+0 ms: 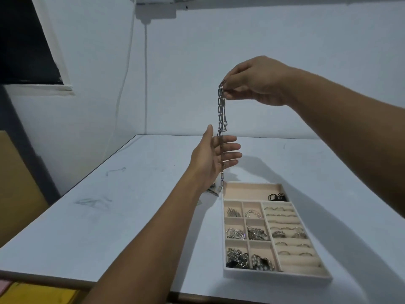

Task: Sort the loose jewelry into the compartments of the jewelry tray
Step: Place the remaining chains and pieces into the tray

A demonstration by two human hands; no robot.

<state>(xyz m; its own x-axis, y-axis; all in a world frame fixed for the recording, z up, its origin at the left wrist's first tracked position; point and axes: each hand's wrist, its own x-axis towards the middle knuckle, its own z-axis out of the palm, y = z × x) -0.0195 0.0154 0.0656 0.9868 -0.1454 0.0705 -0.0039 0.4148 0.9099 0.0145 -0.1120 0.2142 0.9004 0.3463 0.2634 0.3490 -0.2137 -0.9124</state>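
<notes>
silver chain (221, 119) dangles from right hand (255, 81) above tray (276, 276)

Bare forearms, seemingly no sleeves, jewelry.

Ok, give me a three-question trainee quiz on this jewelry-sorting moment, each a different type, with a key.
1. True or false: the right hand pinches the top of the silver chain.
2. Multiple choice: the black cord lies in the jewelry tray's A) long far compartment B) ring rolls C) nearest left compartment.
3. Fill in: the left hand is ___, palm beside the hanging chain.

Key: 1 true; 2 A; 3 open.
</notes>
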